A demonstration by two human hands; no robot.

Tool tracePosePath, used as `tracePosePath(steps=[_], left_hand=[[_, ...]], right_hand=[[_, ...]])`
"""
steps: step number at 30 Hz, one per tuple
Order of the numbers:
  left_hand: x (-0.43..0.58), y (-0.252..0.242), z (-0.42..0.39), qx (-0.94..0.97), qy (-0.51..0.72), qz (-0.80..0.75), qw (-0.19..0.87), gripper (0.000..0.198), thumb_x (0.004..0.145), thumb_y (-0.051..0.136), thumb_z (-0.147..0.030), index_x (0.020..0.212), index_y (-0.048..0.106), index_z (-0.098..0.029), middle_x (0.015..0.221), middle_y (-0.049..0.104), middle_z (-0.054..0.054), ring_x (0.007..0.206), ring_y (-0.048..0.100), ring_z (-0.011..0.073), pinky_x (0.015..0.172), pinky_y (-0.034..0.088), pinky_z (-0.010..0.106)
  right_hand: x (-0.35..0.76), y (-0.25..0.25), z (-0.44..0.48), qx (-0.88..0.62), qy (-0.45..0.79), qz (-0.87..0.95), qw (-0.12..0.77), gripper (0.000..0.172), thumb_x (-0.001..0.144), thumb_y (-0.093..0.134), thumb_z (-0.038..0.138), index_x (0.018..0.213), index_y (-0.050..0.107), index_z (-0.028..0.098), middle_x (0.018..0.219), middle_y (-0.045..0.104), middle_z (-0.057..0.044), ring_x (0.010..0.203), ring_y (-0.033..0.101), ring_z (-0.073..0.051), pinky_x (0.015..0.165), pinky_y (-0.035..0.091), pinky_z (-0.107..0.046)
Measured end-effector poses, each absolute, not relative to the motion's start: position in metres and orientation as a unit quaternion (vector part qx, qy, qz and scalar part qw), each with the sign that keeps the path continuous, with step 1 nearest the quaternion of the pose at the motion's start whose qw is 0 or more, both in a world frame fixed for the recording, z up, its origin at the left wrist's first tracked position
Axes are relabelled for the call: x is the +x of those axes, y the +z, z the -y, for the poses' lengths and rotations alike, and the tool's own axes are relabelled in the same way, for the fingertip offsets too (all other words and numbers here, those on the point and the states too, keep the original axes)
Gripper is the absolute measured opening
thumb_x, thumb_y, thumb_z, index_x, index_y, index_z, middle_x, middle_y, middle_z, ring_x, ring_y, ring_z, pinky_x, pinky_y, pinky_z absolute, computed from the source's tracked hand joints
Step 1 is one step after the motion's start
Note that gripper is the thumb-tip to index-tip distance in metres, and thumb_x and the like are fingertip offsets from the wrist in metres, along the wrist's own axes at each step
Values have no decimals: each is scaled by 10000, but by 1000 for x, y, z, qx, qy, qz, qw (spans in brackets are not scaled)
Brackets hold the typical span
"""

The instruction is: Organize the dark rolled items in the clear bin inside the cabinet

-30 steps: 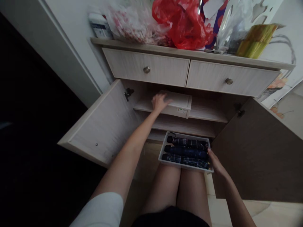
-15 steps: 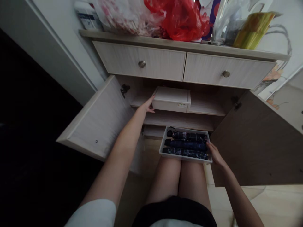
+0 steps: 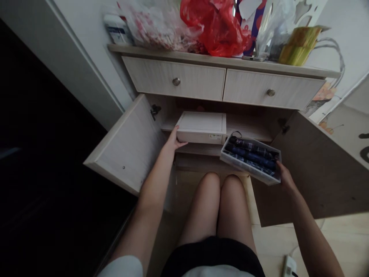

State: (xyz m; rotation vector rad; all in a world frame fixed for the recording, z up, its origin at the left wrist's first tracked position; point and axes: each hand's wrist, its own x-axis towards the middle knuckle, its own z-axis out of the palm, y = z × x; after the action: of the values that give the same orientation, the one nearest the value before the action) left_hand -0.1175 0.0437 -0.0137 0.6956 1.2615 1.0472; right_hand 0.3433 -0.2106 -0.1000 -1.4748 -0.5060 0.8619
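My left hand (image 3: pixel 175 140) grips the left front corner of a white lidded box (image 3: pixel 200 129), thumb below and fingers along its side. The box juts out over the front edge of the cabinet's upper shelf (image 3: pixel 250 132). In my right hand (image 3: pixel 285 176) is the right end of a translucent plastic tray (image 3: pixel 248 168), held tilted in the air before the shelves. Several folded umbrellas (image 3: pixel 255 155), dark blue and plaid, lie side by side in the tray. A black wrist strap loops up at its far left corner.
Cabinet doors stand wide on the left (image 3: pixel 123 150) and right (image 3: pixel 305 169). Two closed drawers (image 3: pixel 175 79) sit above the shelves. A red plastic bag (image 3: pixel 216 29) and a white bottle (image 3: pixel 117 30) are on top. A power strip (image 3: pixel 289 265) lies on the floor at right.
The tray of umbrellas has moved up and right, off my thighs, and is now tilted. The white box has come forward and left, with my left hand now gripping its corner.
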Motion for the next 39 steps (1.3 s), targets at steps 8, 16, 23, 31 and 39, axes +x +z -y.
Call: tracePosePath(steps=[8,16,23,31,39], left_hand=[[-125,-8,-19,274,470,-542,640,765,845,561,-669,1480,379,-284,1329,535,158,1193,574,296,884,572,427],[-119,-3,-15,272,499,-536,624,666,867,607,-554,1450,419,-292,1359,536,142,1239,544,293,957,542,469],[-106,-11,-13,245,519,-531,623,626,865,599,-563,1420,465,-305,1366,536,124,1268,532,295,987,527,481],[-112,-22,-9,238,528,-542,609,694,837,616,-613,1430,466,-287,1363,552,140,1256,542,316,974,530,492],[-114,-29,-15,257,529,-551,592,703,828,627,-607,1428,470,-276,1415,516,142,1260,540,314,949,546,484]], right_hand=[[363,-69,150,-636,318,176,681,352,850,607,461,1003,696,158,873,736,-76,837,709,-232,707,600,-351],[372,-48,122,-626,341,200,673,282,895,609,399,997,702,153,818,733,-63,732,704,-203,657,595,-324],[356,-29,119,-623,419,230,619,312,955,525,395,1039,708,156,780,747,-68,682,718,-216,659,612,-339],[351,-22,106,-648,440,257,566,351,991,477,423,1029,707,160,761,743,-82,630,703,-214,585,583,-316],[349,-33,92,-638,466,276,548,348,993,466,420,1092,694,177,797,751,-76,660,711,-218,574,569,-308]])
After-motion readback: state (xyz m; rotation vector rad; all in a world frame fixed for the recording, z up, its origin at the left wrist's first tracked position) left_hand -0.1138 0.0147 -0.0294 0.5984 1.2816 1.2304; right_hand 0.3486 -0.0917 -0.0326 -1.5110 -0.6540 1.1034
